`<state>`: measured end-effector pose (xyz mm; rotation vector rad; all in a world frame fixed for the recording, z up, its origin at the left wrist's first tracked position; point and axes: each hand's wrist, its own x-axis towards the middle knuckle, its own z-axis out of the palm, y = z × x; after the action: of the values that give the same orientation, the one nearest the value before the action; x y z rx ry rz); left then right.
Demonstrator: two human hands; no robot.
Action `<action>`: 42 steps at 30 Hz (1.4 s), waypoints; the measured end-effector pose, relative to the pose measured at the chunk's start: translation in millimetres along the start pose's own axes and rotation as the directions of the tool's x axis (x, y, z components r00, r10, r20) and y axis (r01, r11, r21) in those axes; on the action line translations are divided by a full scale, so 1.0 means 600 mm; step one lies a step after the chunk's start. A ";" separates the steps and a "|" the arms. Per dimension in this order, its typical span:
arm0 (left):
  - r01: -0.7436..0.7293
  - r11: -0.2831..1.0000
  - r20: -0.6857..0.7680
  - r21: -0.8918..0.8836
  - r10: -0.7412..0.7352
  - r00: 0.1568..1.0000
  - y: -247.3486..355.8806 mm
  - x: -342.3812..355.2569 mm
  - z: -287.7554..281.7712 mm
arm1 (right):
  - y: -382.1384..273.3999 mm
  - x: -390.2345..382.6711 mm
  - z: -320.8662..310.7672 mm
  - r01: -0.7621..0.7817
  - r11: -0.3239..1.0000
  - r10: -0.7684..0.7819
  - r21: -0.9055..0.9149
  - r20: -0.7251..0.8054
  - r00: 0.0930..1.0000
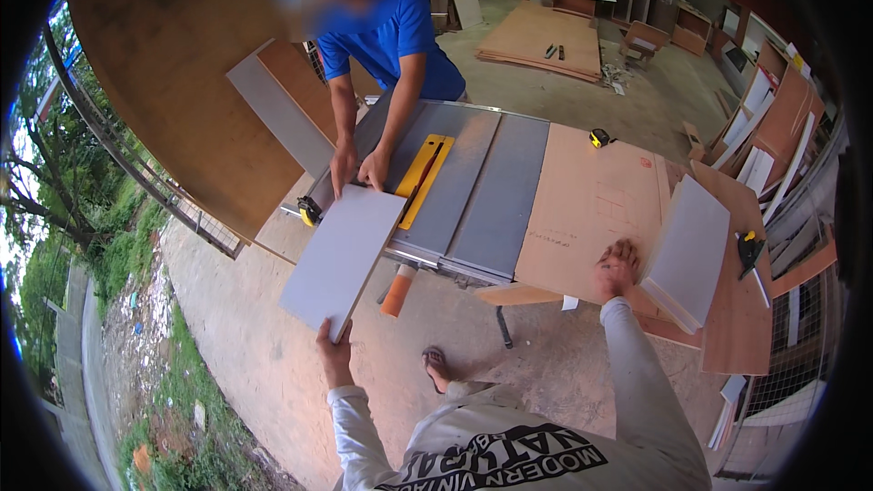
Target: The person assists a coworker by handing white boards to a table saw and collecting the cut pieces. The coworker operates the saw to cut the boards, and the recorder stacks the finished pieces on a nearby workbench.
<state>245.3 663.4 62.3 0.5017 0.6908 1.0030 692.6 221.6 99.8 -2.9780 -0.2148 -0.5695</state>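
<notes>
My left hand (336, 356) grips the near end of a white board (341, 255), thumb on top. A co-worker's hands (359, 168) touch the board's far end, at the left edge of a grey table saw (477, 182). The saw's yellow insert plate (426, 182) with a dark red slot lies just right of those hands. My right hand (618, 267) rests on a plywood sheet (573, 200) right of the saw, its fingers curled and nothing visible in them. Just beside it sits a stack of white boards (688, 250).
Tape measures lie on the plywood (600, 137) and at the saw's left edge (310, 211). A black-and-yellow tool (750, 250) sits far right. An orange cylinder (397, 291) hangs under the saw. Large plywood (182, 64) leans at left; wood offcuts (764, 127) crowd the right.
</notes>
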 end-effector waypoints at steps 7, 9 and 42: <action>-0.335 0.773 -0.124 0.539 0.466 0.876 0.119 -0.188 -0.284 | -0.020 0.006 -0.007 0.039 0.999 -0.039 0.022 0.011 0.999; -0.179 0.914 -0.300 0.363 0.296 0.907 0.176 -0.287 -0.243 | 0.011 0.001 -0.001 0.022 0.999 -0.024 -0.049 -0.029 0.999; 0.022 0.732 -0.376 0.681 0.324 0.868 0.160 -0.721 -0.048 | 0.066 -0.098 0.007 0.468 0.606 -0.382 0.642 -0.282 0.880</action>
<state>12.3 325.3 232.0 0.9758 1.5089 1.0286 646.1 176.1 70.7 -2.1235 -0.9299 -0.5378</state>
